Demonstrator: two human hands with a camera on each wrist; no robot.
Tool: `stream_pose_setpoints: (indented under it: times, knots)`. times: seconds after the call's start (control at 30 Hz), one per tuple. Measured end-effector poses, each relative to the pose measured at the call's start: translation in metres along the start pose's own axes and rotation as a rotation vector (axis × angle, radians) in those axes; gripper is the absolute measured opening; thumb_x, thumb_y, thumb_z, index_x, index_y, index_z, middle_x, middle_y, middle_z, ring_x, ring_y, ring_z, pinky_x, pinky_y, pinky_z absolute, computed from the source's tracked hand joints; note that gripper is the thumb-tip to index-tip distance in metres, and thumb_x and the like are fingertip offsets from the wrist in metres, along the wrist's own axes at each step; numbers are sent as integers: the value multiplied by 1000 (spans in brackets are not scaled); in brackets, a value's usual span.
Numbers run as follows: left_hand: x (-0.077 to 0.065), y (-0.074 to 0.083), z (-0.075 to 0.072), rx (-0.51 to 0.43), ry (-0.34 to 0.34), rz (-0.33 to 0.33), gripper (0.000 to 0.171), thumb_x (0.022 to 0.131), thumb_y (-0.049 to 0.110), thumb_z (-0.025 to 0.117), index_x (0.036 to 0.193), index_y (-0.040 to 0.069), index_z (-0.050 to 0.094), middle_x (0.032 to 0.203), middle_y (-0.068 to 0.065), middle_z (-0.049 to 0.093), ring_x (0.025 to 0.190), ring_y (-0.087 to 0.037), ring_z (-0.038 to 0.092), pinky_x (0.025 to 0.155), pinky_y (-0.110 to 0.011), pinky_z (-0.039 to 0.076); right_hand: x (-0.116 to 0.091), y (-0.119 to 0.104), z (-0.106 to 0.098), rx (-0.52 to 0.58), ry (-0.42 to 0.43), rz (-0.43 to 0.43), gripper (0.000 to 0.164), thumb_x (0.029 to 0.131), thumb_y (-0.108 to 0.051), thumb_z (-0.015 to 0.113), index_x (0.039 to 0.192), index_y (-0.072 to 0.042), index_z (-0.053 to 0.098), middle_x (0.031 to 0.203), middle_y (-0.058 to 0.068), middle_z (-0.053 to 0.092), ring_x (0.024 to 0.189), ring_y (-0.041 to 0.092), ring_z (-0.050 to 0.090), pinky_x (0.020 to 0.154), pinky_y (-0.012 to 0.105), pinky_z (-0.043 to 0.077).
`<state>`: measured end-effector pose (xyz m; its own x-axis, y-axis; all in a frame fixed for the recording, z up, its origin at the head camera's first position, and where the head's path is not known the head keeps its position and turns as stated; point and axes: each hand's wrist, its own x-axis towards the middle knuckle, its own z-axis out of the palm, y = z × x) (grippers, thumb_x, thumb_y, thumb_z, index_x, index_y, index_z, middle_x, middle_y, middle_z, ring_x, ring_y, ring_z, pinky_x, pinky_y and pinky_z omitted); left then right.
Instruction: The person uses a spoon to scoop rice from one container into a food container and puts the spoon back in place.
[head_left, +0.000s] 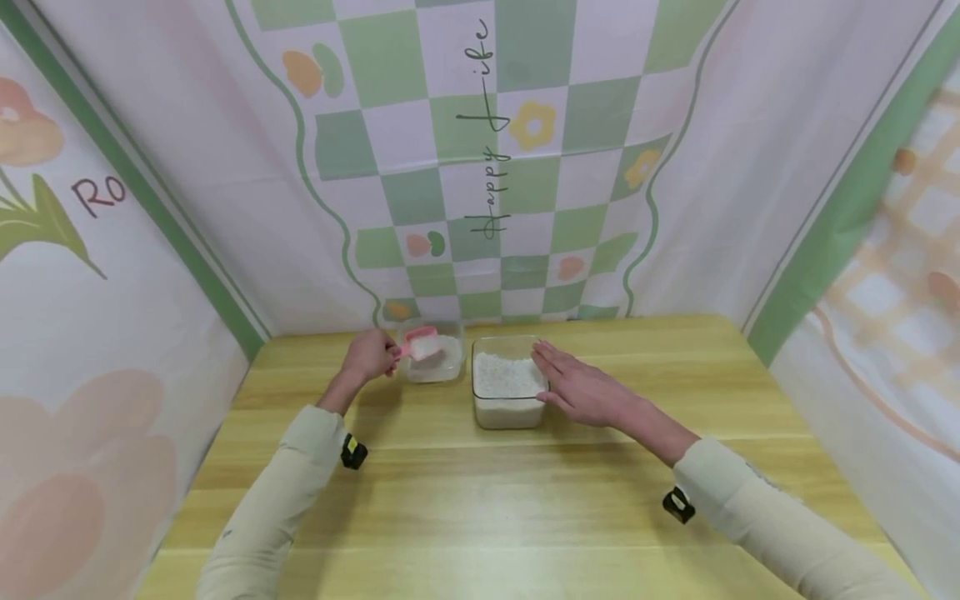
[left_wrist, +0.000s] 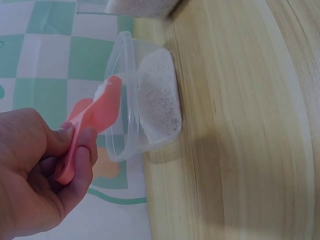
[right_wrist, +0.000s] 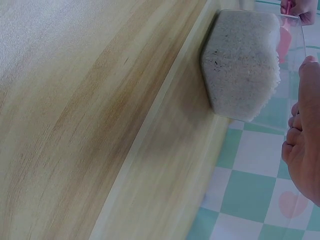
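My left hand [head_left: 369, 354] pinches the handle of a pink scoop [left_wrist: 106, 107] between thumb and fingers. White rice [head_left: 425, 347] lies in the scoop's bowl, which is over the rim of a small clear plastic tub [left_wrist: 131, 145]. More rice [left_wrist: 157, 95] covers the tub's bottom. To the right of it stands a larger clear square container [head_left: 508, 414], with rice [right_wrist: 240, 65] heaped unevenly inside. My right hand [head_left: 585, 387] rests at this container's right rim, its fingers extended over the edge.
Both containers stand near the back edge of a wooden table [head_left: 480, 508]. Right behind it hangs a green-and-white checkered cloth [head_left: 465, 183], with printed curtains at both sides. A small black device [head_left: 354, 451] sits at the left cuff, another [head_left: 678, 505] at the right cuff.
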<state>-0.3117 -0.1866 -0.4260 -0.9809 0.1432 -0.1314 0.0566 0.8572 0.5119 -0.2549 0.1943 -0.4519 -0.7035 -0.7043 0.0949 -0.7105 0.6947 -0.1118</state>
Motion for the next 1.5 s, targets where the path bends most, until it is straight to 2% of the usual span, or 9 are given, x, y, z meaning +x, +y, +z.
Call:
stream_pose_setpoints:
  times: [0.13,0.37,0.7,1.0,1.33,1.5]
  knots:
    - [1,0,0,47,10,14,14,93,8,64,92,0,76,70,-7,72,59,-15,63,52,-21,43,1,0,-1,4,-3,2,68,105,-37,47,152,9,27,161,27,24,152,39,21,121,51,29]
    - [3,1,2,126,26,32,18,95,11,62,88,3,77,70,-5,73,61,-15,66,58,-25,50,1,1,1,0,-4,2,68,105,-37,47,152,8,27,161,26,23,151,38,22,120,51,30]
    - [1,6,2,194,79,66,21,98,14,61,92,2,76,72,-7,72,59,-13,65,58,-25,51,2,2,1,-3,4,-3,68,105,-37,47,152,9,27,162,26,21,151,39,23,120,51,29]
    - [-1,9,2,261,141,91,13,93,9,66,91,4,77,79,-8,73,60,-14,54,55,-24,43,1,2,1,6,-6,0,69,105,-36,47,152,9,27,162,26,21,151,39,22,120,51,29]
    - [-2,8,1,336,178,93,8,90,7,69,88,3,76,84,-10,75,69,-20,66,63,-33,56,2,0,-2,6,-16,3,68,105,-37,47,152,9,27,162,26,21,152,38,22,121,50,29]
    - [-3,8,1,391,189,106,8,87,4,70,94,3,75,89,-11,76,74,-23,69,64,-32,58,1,1,-1,4,-10,1,68,105,-37,46,152,9,27,162,26,22,151,38,23,120,51,30]
